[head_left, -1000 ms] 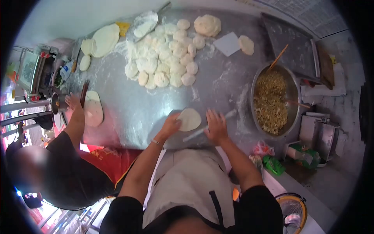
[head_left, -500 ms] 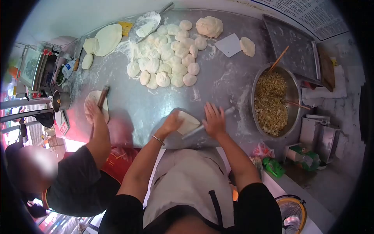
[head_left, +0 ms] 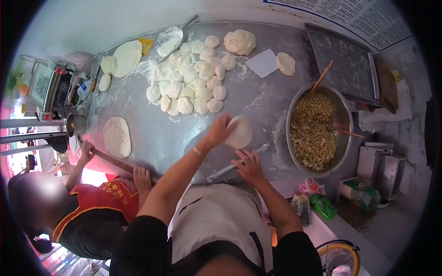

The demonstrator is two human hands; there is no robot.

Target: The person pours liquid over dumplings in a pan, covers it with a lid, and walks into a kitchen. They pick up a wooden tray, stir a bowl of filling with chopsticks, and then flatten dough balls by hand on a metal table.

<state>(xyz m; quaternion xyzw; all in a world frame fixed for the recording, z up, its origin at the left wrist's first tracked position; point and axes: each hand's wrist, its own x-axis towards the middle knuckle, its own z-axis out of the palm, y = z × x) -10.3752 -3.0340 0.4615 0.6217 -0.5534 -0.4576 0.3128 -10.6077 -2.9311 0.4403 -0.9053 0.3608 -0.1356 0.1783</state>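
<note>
My left hand point(head_left: 220, 130) pinches the edge of a thin round dough wrapper point(head_left: 241, 133), which is lifted and slightly blurred. Just below it, my right hand point(head_left: 250, 166) grips a light-coloured rolling pin point(head_left: 223, 172) that lies aslant near the table's front edge; the pin's far end shows past my fingers. Beyond both hands, a floury heap of dough balls point(head_left: 186, 85) covers the middle of the steel table.
On the left, a co-worker holds a long wooden rolling pin point(head_left: 113, 160) beside a flat dough sheet point(head_left: 117, 137). To my right stands a big steel bowl of chopped filling point(head_left: 315, 129). At the back are a dough lump point(head_left: 240, 42), a white scraper point(head_left: 262, 63) and a flour scoop point(head_left: 168, 41).
The wrapper has come up off the table in my left hand, moving away and right. My right hand has shifted nearer on the pin. The co-worker's hands and long pin have left the dough sheet.
</note>
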